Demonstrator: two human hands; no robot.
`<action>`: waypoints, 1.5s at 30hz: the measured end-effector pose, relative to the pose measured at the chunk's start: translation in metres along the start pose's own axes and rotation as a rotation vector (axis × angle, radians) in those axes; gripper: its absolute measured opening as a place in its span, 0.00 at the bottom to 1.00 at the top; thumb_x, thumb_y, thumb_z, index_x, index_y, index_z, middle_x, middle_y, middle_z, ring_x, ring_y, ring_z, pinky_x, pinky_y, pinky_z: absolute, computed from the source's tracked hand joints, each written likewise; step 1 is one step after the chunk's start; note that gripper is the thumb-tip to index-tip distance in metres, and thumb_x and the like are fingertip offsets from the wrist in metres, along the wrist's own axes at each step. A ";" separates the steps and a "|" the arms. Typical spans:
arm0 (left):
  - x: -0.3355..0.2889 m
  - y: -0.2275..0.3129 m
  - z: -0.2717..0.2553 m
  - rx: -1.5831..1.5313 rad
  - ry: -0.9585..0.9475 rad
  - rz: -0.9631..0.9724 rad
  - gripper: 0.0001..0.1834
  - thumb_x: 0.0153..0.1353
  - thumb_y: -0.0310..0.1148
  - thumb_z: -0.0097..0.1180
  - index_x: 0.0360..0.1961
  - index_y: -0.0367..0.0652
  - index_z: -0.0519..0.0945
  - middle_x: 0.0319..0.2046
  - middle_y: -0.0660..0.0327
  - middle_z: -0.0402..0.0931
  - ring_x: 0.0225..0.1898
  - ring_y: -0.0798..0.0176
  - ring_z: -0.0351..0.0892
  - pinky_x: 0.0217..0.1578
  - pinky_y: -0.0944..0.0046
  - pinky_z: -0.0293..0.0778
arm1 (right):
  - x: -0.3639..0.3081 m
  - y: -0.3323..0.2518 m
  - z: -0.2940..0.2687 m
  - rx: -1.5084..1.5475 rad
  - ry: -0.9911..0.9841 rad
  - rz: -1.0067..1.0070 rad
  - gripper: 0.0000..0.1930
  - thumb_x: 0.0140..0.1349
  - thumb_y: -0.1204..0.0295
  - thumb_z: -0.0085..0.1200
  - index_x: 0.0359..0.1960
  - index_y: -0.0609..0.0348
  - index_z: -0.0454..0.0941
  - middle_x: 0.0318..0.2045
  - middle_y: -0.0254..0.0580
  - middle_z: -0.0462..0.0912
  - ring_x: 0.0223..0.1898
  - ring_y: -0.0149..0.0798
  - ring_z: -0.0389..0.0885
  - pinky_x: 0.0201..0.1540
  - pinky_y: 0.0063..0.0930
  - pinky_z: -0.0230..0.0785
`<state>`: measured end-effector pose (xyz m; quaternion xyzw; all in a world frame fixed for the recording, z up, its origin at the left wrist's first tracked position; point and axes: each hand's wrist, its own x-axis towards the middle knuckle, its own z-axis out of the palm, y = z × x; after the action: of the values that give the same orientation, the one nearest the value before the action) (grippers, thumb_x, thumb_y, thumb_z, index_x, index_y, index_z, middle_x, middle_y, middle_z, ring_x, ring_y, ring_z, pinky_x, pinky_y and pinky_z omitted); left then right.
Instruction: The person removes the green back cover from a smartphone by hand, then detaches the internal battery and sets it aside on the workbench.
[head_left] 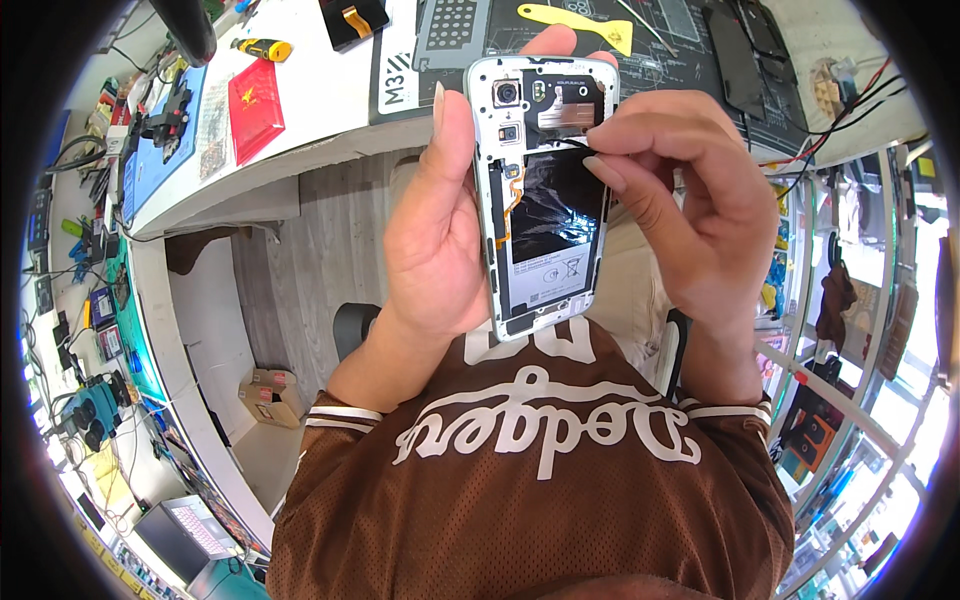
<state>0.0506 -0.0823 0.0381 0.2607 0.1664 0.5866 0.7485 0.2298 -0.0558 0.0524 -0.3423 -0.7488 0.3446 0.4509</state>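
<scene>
A smartphone (pixel 555 215) with its back cover off is held upright in front of my chest, its inside facing me. Two camera modules show at its upper left, an orange flex cable runs down the left side, and a black battery with shiny film fills the middle. My left hand (pixel 440 230) grips the phone from the left, thumb along the edge and fingertips showing behind the top. At the phone's right, my right hand (pixel 690 180) pinches a thin dark strip (pixel 572 143) between thumb and forefinger, just above the battery. Where that strip ends is hidden by the fingers.
On the workbench lie a dark work mat (pixel 660 75), a yellow plastic scraper (pixel 580 28), a red packet (pixel 257 110), a yellow-black screwdriver (pixel 263 49) and a blue mat (pixel 165 150) with a clamp. Loose wires (pixel 845 120) hang at right. A cardboard box (pixel 272 398) stands below.
</scene>
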 end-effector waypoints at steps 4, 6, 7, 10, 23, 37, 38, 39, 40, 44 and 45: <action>0.002 -0.002 0.003 -0.062 -0.030 0.034 0.41 0.82 0.58 0.24 0.82 0.39 0.47 0.77 0.43 0.56 0.75 0.46 0.64 0.75 0.46 0.62 | 0.002 0.013 0.004 -0.280 0.130 -0.422 0.15 0.53 0.85 0.71 0.41 0.58 0.86 0.43 0.42 0.84 0.39 0.35 0.80 0.38 0.26 0.73; 0.002 -0.004 0.000 -0.128 -0.078 0.054 0.40 0.83 0.58 0.29 0.82 0.38 0.49 0.74 0.51 0.65 0.72 0.54 0.70 0.72 0.53 0.66 | -0.001 0.016 0.007 -0.311 0.167 -0.494 0.16 0.47 0.86 0.70 0.38 0.56 0.88 0.41 0.38 0.84 0.37 0.36 0.79 0.35 0.25 0.72; 0.001 -0.005 -0.001 -0.119 -0.090 0.058 0.40 0.82 0.58 0.29 0.82 0.38 0.49 0.75 0.51 0.64 0.73 0.54 0.69 0.73 0.52 0.65 | -0.002 0.017 0.008 -0.308 0.179 -0.504 0.17 0.43 0.87 0.69 0.37 0.56 0.90 0.40 0.36 0.83 0.36 0.36 0.79 0.34 0.25 0.71; 0.001 -0.004 -0.004 -0.099 -0.116 0.066 0.41 0.82 0.59 0.28 0.82 0.38 0.48 0.76 0.52 0.62 0.74 0.52 0.67 0.73 0.51 0.64 | -0.002 0.018 0.010 -0.332 0.169 -0.523 0.18 0.42 0.87 0.69 0.37 0.55 0.90 0.39 0.36 0.83 0.36 0.36 0.79 0.34 0.27 0.70; -0.001 -0.004 -0.005 -0.124 -0.116 0.069 0.41 0.82 0.59 0.29 0.82 0.38 0.48 0.77 0.49 0.60 0.74 0.51 0.66 0.74 0.51 0.64 | -0.003 0.014 0.016 -0.282 0.200 -0.471 0.18 0.46 0.86 0.70 0.39 0.55 0.88 0.39 0.36 0.84 0.37 0.39 0.81 0.36 0.28 0.71; -0.005 -0.003 0.002 -0.094 -0.026 0.045 0.39 0.83 0.57 0.28 0.81 0.38 0.51 0.75 0.50 0.65 0.72 0.58 0.69 0.72 0.55 0.66 | -0.011 0.007 0.016 0.138 0.108 -0.065 0.11 0.69 0.88 0.58 0.52 0.71 0.81 0.52 0.50 0.84 0.44 0.27 0.81 0.47 0.19 0.74; -0.005 -0.003 0.002 -0.096 -0.026 0.048 0.39 0.83 0.57 0.28 0.81 0.37 0.51 0.75 0.50 0.65 0.72 0.58 0.70 0.72 0.55 0.66 | -0.011 0.007 0.015 0.138 0.099 -0.045 0.11 0.69 0.88 0.58 0.52 0.71 0.81 0.52 0.50 0.84 0.44 0.28 0.81 0.48 0.19 0.74; -0.005 -0.003 0.001 -0.098 -0.027 0.050 0.39 0.83 0.56 0.27 0.81 0.37 0.51 0.75 0.50 0.65 0.72 0.58 0.70 0.73 0.55 0.65 | -0.011 0.006 0.013 0.139 0.090 -0.025 0.11 0.69 0.88 0.59 0.52 0.71 0.82 0.51 0.50 0.85 0.44 0.28 0.82 0.48 0.20 0.74; -0.005 -0.003 0.001 -0.108 -0.029 0.047 0.39 0.83 0.56 0.27 0.81 0.37 0.51 0.75 0.50 0.65 0.71 0.58 0.70 0.73 0.55 0.65 | -0.010 0.005 0.012 0.141 0.079 -0.005 0.11 0.69 0.88 0.59 0.51 0.72 0.82 0.51 0.49 0.85 0.44 0.28 0.82 0.49 0.20 0.74; -0.006 -0.002 -0.003 -0.100 -0.049 0.050 0.38 0.84 0.56 0.27 0.81 0.37 0.51 0.74 0.50 0.65 0.71 0.58 0.71 0.73 0.56 0.64 | -0.008 0.002 0.013 0.168 0.073 0.023 0.11 0.67 0.88 0.61 0.51 0.71 0.83 0.51 0.49 0.85 0.44 0.28 0.82 0.49 0.19 0.74; -0.006 -0.003 -0.004 -0.086 -0.056 0.056 0.38 0.84 0.56 0.27 0.81 0.37 0.52 0.74 0.50 0.66 0.71 0.58 0.71 0.73 0.56 0.64 | -0.009 0.003 0.012 0.150 0.064 0.014 0.12 0.66 0.88 0.61 0.51 0.71 0.83 0.51 0.49 0.85 0.43 0.27 0.82 0.48 0.19 0.73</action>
<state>0.0489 -0.0879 0.0330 0.2491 0.1127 0.6063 0.7468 0.2225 -0.0642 0.0412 -0.3238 -0.7035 0.3919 0.4966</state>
